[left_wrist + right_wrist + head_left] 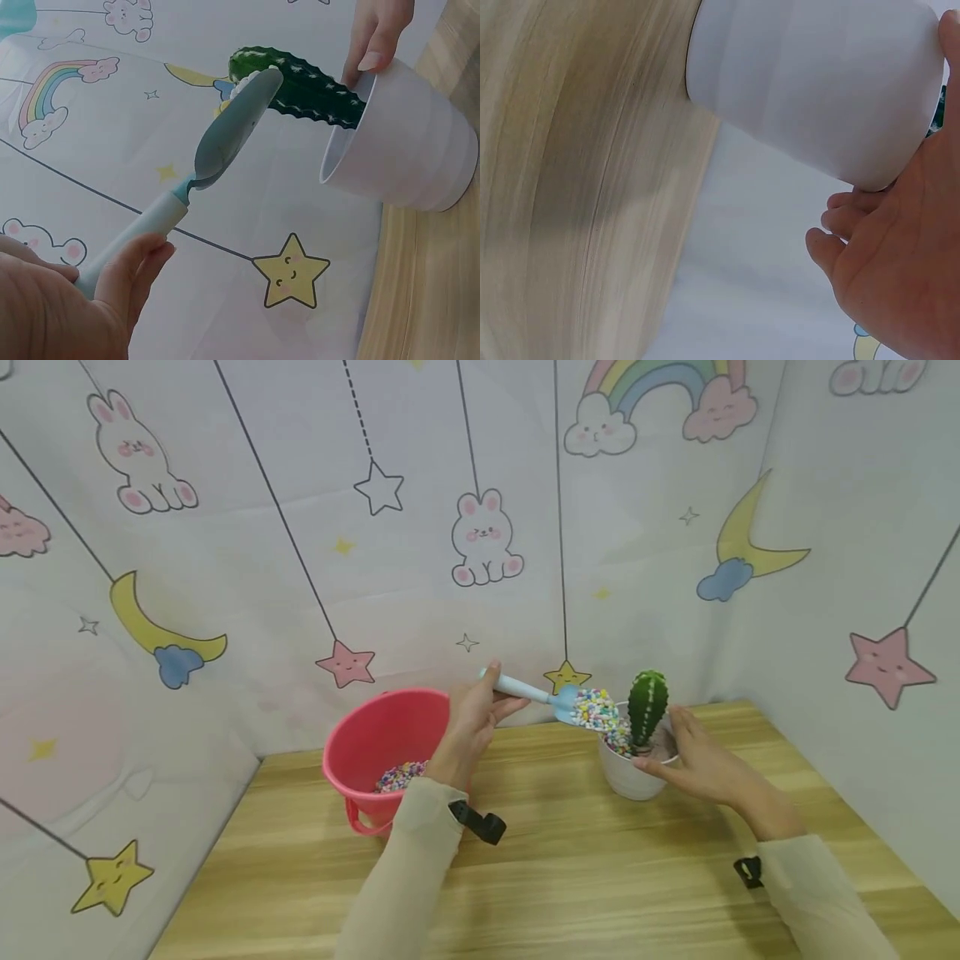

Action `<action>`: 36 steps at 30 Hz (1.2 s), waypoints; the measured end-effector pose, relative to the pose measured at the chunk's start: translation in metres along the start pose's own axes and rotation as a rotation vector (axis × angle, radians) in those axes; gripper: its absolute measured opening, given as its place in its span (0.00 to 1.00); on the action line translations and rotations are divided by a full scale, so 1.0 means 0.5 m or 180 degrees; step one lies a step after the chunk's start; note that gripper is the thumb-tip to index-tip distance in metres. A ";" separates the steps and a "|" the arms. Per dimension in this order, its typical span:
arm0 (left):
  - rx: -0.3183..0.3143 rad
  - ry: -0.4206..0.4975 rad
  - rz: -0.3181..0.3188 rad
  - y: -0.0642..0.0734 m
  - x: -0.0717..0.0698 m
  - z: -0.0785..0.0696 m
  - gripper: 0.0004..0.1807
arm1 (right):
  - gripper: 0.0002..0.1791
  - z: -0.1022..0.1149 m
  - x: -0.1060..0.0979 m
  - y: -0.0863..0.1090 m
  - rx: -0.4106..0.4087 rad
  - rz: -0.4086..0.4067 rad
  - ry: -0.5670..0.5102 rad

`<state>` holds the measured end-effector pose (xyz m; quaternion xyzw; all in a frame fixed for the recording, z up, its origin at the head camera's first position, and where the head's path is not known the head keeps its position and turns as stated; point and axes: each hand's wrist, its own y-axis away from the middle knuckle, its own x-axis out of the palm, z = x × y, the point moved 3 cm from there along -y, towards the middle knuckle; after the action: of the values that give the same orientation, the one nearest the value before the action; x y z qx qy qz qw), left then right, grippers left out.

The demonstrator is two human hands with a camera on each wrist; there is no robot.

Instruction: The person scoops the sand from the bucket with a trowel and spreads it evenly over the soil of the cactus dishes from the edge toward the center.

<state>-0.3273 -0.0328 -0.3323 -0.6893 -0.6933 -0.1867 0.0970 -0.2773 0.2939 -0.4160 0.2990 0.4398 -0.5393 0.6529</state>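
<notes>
My left hand (472,718) grips the white handle of a small light-blue toy shovel (565,703). Multicoloured beads (595,709) are heaped on its blade, which reaches over the left rim of a white flowerpot (633,777). A green cactus (648,706) stands in the pot, with more beads at its left side. My right hand (705,764) holds the pot at its right rim, thumb in front and fingers around the back. In the left wrist view, the underside of the shovel (232,135) overlaps the cactus (311,90).
A red bucket (352,752) with beads inside stands on the wooden table (555,877), left of the pot and partly behind my left hand. Cloth walls (300,568) printed with rabbits, stars and moons rise behind and beside the table.
</notes>
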 end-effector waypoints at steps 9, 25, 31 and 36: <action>-0.0065 -0.0090 -0.0035 -0.008 0.015 0.025 0.25 | 0.67 0.008 0.001 0.000 0.0081 0.0045 -0.0011; -0.0021 -0.0254 -0.0226 -0.027 0.022 0.091 0.24 | 0.70 0.025 0.009 0.008 0.0113 -0.0022 0.0076; -0.0012 -0.0327 -0.0286 -0.028 0.020 0.089 0.24 | 0.68 0.041 0.011 0.014 0.0063 -0.0220 0.0207; -0.0004 -0.0534 -0.0366 -0.025 0.024 0.085 0.23 | 0.66 0.048 0.006 0.019 0.0012 -0.0247 0.0240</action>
<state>-0.3351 -0.0049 -0.3679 -0.6616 -0.7373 -0.1341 0.0273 -0.2618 0.2739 -0.4090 0.3030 0.4743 -0.5534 0.6140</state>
